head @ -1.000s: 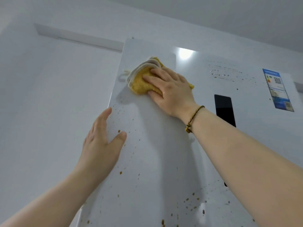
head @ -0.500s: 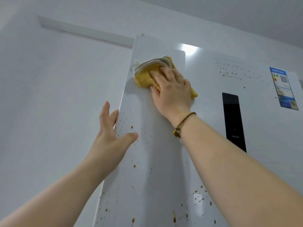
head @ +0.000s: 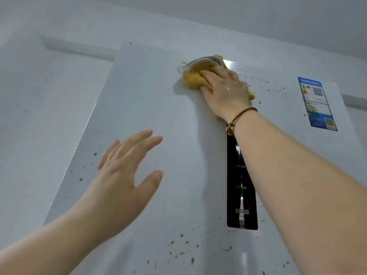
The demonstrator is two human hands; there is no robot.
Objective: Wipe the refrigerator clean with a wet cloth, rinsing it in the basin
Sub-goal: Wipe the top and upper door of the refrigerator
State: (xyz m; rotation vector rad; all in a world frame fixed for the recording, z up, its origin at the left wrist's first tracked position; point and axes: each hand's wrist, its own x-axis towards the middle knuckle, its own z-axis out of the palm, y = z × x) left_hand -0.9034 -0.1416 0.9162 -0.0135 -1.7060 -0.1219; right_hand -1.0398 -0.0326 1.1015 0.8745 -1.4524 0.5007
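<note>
Cloth [head: 193,79] under flattened right hand [head: 226,92], left hand [head: 123,171] splayed on refrigerator [head: 149,92]

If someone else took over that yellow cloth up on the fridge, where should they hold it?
Probably flat on its middle, coming straight at the refrigerator door from the front. The yellow cloth lies bunched against the upright surface, so a spread palm, like the right hand now, pins it. Its left part is uncovered.
</note>
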